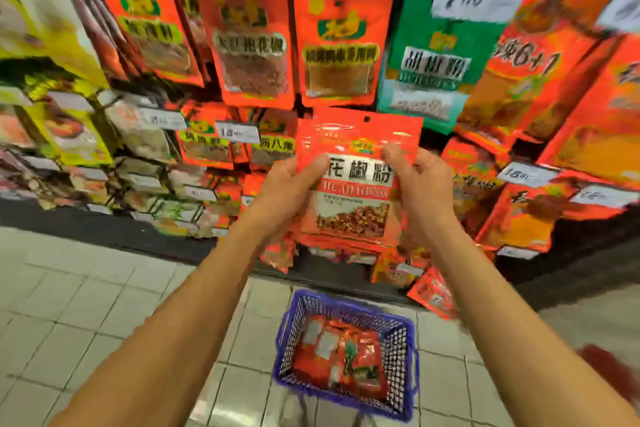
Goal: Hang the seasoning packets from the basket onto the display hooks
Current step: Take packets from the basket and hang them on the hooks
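A red seasoning packet (356,146) with a white label band and a punched hole at its top is held upright in front of the display wall. My left hand (287,191) grips its left edge, thumb across the front. My right hand (420,184) grips its right edge the same way. Below on the tiled floor stands a blue basket (405,333) with several red packets (343,357) lying flat inside. The hooks themselves are hidden behind rows of hanging packets and white price tags.
Hanging red packets (337,52) and a green packet (433,62) fill the wall above the held one. More red packets (519,215) hang to the right, yellow ones (65,128) to the left. Grey floor tiles (86,305) stretch left of the basket.
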Demonstrator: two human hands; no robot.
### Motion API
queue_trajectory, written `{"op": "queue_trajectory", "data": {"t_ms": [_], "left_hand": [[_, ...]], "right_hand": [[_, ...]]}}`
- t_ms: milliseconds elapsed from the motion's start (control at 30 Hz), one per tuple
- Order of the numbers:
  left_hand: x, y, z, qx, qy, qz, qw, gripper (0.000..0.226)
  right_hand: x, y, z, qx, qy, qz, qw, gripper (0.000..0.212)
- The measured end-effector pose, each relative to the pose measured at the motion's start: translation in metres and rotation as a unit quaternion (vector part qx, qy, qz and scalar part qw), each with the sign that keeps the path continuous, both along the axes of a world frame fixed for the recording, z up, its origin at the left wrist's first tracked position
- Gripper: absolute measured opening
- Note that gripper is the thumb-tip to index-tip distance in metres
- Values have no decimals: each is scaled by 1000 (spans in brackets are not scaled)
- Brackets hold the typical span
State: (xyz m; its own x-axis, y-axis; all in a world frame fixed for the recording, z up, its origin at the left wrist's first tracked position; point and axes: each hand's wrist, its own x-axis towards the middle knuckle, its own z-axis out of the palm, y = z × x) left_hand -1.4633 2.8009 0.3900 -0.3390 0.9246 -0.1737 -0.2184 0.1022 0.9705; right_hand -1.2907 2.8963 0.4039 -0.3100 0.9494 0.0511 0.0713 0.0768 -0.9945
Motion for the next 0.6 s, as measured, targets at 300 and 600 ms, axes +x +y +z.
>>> {"op": "queue_trajectory", "data": {"t_ms": [300,600], "left_hand": [[-10,37,176,173,23,-14,985,11],[-41,56,264,229,88,85,966,16]], "right_hand": [[10,32,185,150,98,-113,977,15],[30,92,278,203,120,-134,963,18]]}}
